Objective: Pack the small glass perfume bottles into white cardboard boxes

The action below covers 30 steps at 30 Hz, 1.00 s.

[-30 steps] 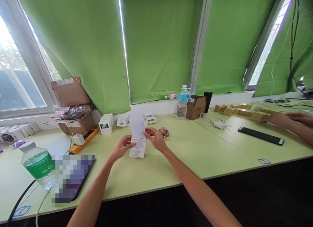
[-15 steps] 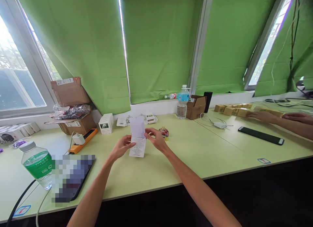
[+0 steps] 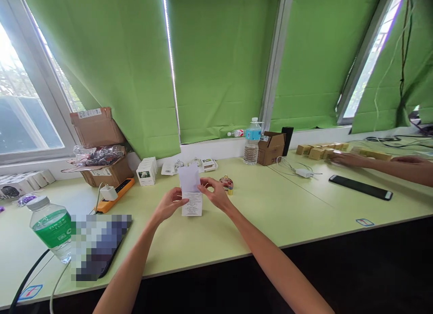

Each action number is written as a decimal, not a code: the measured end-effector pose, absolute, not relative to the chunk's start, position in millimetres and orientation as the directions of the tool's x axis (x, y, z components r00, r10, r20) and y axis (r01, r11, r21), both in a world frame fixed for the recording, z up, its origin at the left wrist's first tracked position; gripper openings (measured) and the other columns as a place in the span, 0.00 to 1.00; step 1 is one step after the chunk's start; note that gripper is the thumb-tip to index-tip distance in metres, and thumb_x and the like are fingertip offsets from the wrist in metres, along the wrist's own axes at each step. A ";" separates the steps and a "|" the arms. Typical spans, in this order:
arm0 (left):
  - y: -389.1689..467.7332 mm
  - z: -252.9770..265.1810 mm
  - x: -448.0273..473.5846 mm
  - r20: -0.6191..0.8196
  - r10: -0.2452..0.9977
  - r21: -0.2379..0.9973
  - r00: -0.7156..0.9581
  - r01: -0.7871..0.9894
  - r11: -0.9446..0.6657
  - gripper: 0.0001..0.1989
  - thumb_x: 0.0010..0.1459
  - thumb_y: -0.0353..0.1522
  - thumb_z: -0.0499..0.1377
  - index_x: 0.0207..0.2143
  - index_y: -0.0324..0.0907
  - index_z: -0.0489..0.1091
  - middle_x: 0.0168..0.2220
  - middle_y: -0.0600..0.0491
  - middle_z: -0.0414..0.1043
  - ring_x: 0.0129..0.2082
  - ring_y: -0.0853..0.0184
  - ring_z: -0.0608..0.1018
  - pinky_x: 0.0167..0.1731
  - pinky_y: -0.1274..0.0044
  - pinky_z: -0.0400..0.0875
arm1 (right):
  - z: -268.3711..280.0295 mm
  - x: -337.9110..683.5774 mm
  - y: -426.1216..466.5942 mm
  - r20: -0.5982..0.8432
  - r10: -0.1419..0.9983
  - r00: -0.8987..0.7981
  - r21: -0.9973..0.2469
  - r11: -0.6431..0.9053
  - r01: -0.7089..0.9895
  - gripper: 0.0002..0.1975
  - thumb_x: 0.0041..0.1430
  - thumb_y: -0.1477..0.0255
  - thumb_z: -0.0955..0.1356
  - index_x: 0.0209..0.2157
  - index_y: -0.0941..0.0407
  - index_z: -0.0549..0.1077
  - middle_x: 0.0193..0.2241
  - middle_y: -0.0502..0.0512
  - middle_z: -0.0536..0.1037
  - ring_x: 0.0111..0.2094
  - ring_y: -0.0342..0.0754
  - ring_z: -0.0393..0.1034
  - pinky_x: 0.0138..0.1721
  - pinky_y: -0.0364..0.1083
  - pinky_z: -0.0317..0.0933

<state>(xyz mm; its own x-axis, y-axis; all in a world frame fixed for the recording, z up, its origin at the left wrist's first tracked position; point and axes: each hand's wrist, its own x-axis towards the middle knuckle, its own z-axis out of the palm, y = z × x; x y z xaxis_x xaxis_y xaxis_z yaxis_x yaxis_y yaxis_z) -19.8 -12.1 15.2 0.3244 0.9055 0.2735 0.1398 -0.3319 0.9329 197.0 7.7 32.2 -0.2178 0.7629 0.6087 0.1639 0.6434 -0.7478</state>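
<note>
Both hands hold a white piece of folded paper or thin card (image 3: 192, 205) upright above the table. Its upper part is blank and its lower part carries dense small print; whether it is a leaflet or a flat carton, I cannot tell. My left hand (image 3: 170, 203) pinches its left edge, with the thumb across the printed side. On the right edge, near the fold, my right hand (image 3: 216, 193) is closed with thumb and fingers. Just behind my right hand stands a small red-and-gold ornate object (image 3: 226, 182), partly hidden.
White printed cartons (image 3: 146, 172) stand in a stack at the back. To the left are a water bottle (image 3: 52, 228), an orange power strip (image 3: 117, 196) and a cardboard box (image 3: 106, 172). Rightward, a black phone (image 3: 360, 187) lies near another person's hand (image 3: 352, 159) and small yellow boxes (image 3: 316, 152).
The paper's upper part has dipped slightly and its lower printed part has swung a little to the right. My hands have barely moved. The other person's hand has shifted left.
</note>
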 end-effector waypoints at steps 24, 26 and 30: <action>-14.0 21.3 -15.6 0.504 0.854 0.852 0.127 0.085 -0.516 0.30 0.52 0.37 0.62 0.57 0.49 0.58 0.56 0.46 0.63 0.44 0.62 0.75 0.44 0.67 0.72 | 27.5 196.8 12.6 0.615 0.738 -0.279 -0.716 0.670 0.196 0.15 0.55 0.67 0.67 0.44 0.55 0.74 0.38 0.56 0.76 0.36 0.49 0.69 0.40 0.49 0.65; -13.4 21.3 -16.3 0.496 0.858 0.858 0.136 0.075 -0.508 0.28 0.52 0.37 0.62 0.55 0.48 0.61 0.56 0.46 0.63 0.45 0.61 0.75 0.45 0.66 0.72 | 26.0 197.0 14.0 0.608 0.742 -0.281 -0.721 0.665 0.195 0.15 0.54 0.67 0.67 0.44 0.55 0.74 0.39 0.56 0.76 0.36 0.49 0.69 0.39 0.49 0.65; -10.4 19.2 -17.6 0.468 0.871 0.878 0.150 0.035 -0.478 0.24 0.53 0.38 0.61 0.52 0.43 0.64 0.47 0.46 0.72 0.46 0.59 0.75 0.46 0.66 0.70 | 26.8 195.9 13.3 0.604 0.741 -0.294 -0.729 0.662 0.172 0.14 0.55 0.66 0.67 0.42 0.55 0.74 0.38 0.56 0.76 0.35 0.48 0.69 0.38 0.48 0.65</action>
<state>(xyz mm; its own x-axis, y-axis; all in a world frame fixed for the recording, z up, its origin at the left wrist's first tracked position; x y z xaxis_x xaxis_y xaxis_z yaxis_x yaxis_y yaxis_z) -17.6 -10.4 19.2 0.1503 0.8706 0.4684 0.0351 -0.4782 0.8775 195.9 13.3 26.8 -0.2937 0.7412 0.6037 0.1720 0.6622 -0.7293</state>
